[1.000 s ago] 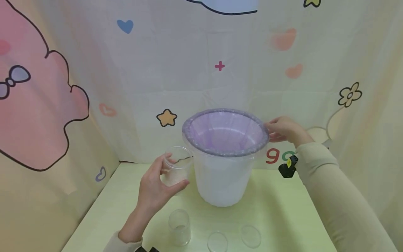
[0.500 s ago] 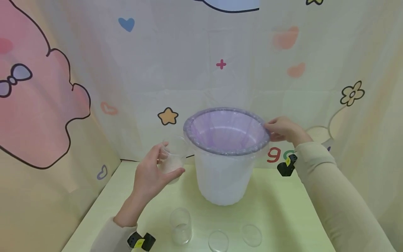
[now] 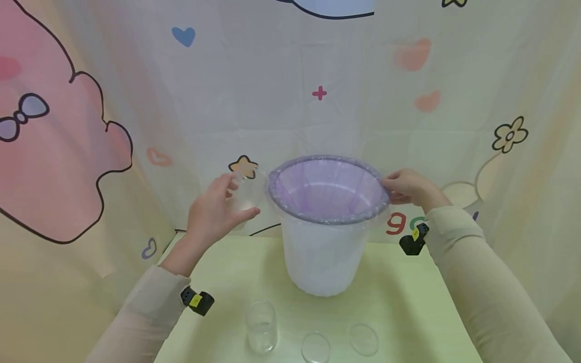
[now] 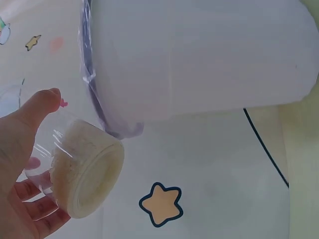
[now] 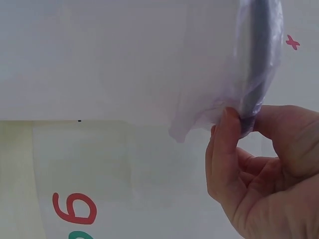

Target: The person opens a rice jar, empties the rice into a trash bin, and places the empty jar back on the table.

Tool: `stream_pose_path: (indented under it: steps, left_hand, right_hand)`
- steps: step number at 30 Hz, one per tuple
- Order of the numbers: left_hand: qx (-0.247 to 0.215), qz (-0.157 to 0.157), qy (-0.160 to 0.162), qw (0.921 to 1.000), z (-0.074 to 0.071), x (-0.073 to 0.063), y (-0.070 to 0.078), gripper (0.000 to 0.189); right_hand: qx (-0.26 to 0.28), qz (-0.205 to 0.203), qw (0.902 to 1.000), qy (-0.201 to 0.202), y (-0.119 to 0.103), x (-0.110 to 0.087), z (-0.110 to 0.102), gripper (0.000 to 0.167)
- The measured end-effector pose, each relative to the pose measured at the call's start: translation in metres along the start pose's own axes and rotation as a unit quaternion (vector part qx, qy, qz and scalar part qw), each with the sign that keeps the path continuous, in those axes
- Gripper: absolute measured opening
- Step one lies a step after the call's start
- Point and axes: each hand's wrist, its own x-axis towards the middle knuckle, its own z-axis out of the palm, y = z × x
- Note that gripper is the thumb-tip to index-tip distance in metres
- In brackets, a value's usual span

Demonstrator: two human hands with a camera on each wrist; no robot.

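Left of the trash bin (image 3: pixel 324 257), my left hand (image 3: pixel 211 209) grips a clear plastic cup (image 3: pixel 246 195) between thumb and fingers. The cup is raised near the rim's height. A pale, solid-looking mass fills its lower part in the left wrist view, where the cup (image 4: pixel 89 167) leans over. The bin is white, with a thin purple liner (image 3: pixel 317 194) folded over its grey-purple rim. At the rim's right side, my right hand (image 3: pixel 410 189) pinches the rim and liner. In the right wrist view the liner's loose edge (image 5: pixel 197 119) hangs beside the fingers.
A clear cylindrical container (image 3: pixel 262 327) with something in its lower part stands at the table's front. To its right lie two clear round discs, one nearer (image 3: pixel 315 348) and one farther right (image 3: pixel 363 339). A printed curtain (image 3: pixel 272 101) hangs behind the pale green table (image 3: pixel 399 302).
My left hand has lifted the cup upward and slightly left, beside the bin's rim, and tilted it. The right hand stays on the rim.
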Motion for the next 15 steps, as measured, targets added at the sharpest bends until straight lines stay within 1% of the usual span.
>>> stream_pose_path:
  steps: [4, 9, 12, 15]
  left_hand:
    - [0.026, -0.009, -0.023, 0.9994, -0.003, 0.018, 0.001, 0.077]
    - [0.052, -0.018, -0.041, 0.9976, -0.006, 0.036, 0.005, 0.081]
    - [0.074, -0.012, -0.049, 0.996, -0.008, 0.046, 0.009, 0.081]
    - [0.092, 0.0, -0.055, 0.9943, -0.009, 0.054, 0.014, 0.082]
  right_hand:
    - [0.007, 0.003, 1.0, 0.002, 0.002, 0.0, 0.001, 0.051]
    - [0.016, 0.001, 0.9999, 0.004, 0.004, 0.0, 0.002, 0.051]
    - [0.02, -0.001, 0.9998, 0.004, 0.004, 0.0, 0.002, 0.052]
    - [0.027, -0.001, 0.9996, 0.002, 0.004, 0.0, 0.001, 0.052]
